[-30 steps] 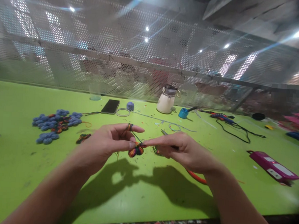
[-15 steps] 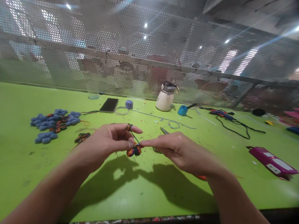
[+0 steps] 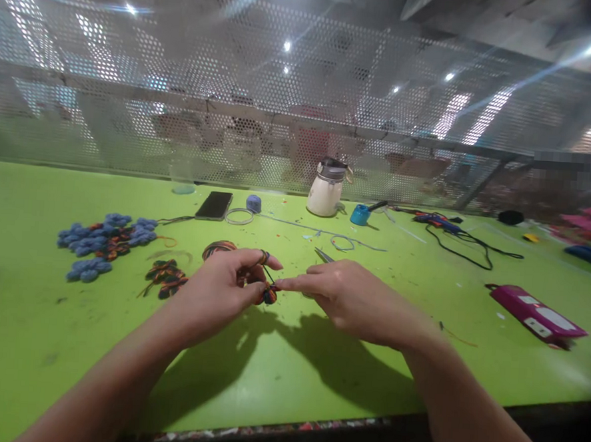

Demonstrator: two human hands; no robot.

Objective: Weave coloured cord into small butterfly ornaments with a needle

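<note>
My left hand (image 3: 226,280) pinches a small crocheted piece (image 3: 269,295) of dark, red and orange yarn between thumb and fingers. A dark yarn strand (image 3: 269,273) runs from its raised index finger down to the piece. At the piece's right edge, my right hand (image 3: 353,296) is closed, index finger stretched forward, on what looks like a crochet hook, nearly all hidden. Behind that hand, scissor blades (image 3: 323,255) stick out. A multicoloured yarn ball (image 3: 218,246) sits beyond my left hand. Multicoloured crocheted flowers (image 3: 164,278) lie beside my left wrist.
Blue crocheted flowers (image 3: 89,240) lie at left on the green table. Further back are a phone (image 3: 213,205), lilac yarn (image 3: 253,204), a white jug (image 3: 326,195), a blue pot (image 3: 360,215) and a corded glue gun (image 3: 438,222). A magenta power strip (image 3: 535,315) lies right.
My left hand has turned and shifted slightly right, uncovering the multicoloured yarn ball and more of the flowers. Its fingers now cover more of the crocheted piece. My right hand has moved slightly left.
</note>
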